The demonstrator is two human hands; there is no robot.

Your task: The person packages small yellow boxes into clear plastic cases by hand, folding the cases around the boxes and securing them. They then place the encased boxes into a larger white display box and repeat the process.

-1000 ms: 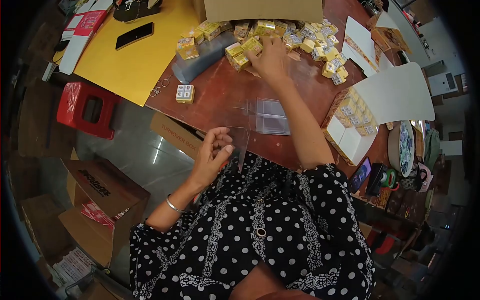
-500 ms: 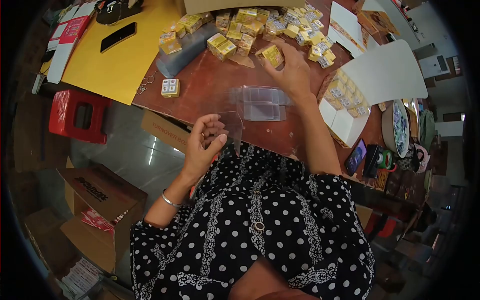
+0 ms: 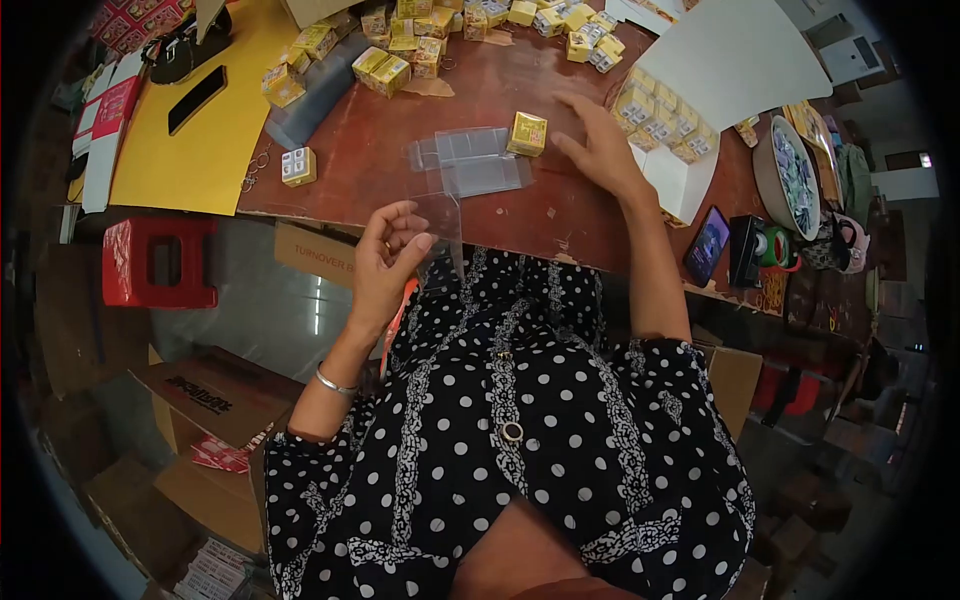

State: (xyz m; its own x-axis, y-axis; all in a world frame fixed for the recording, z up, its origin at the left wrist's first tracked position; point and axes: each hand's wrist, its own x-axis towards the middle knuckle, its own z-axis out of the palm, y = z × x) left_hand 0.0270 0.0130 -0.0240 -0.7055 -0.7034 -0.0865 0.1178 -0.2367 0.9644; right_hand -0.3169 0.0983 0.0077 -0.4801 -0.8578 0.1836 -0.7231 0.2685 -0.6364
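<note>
My left hand (image 3: 390, 255) is closed around a thin clear plastic sheet (image 3: 445, 225) at the table's front edge. To the right, my right hand (image 3: 598, 145) hangs over the table with its fingers apart and nothing in them. Just left of its fingers, a small yellow box (image 3: 527, 134) rests on the red-brown table. Flat clear plastic pieces (image 3: 475, 162) lie beside that box. A little box with four pictures on top (image 3: 298, 167) stands at the table's left. Small yellow boxes (image 3: 405, 45) are piled along the back.
An open white carton (image 3: 690, 170) holding small yellow boxes stands on the right. Beyond it are a phone (image 3: 708, 245) and a round basin (image 3: 787, 175). Yellow paper (image 3: 180, 130) with another phone (image 3: 198, 100) covers the left side. A red stool (image 3: 160, 262) is below.
My right hand has let go of the yellow box, which now rests on the table near the plastic pieces. The view has shifted, and my left hand still has the clear sheet.
</note>
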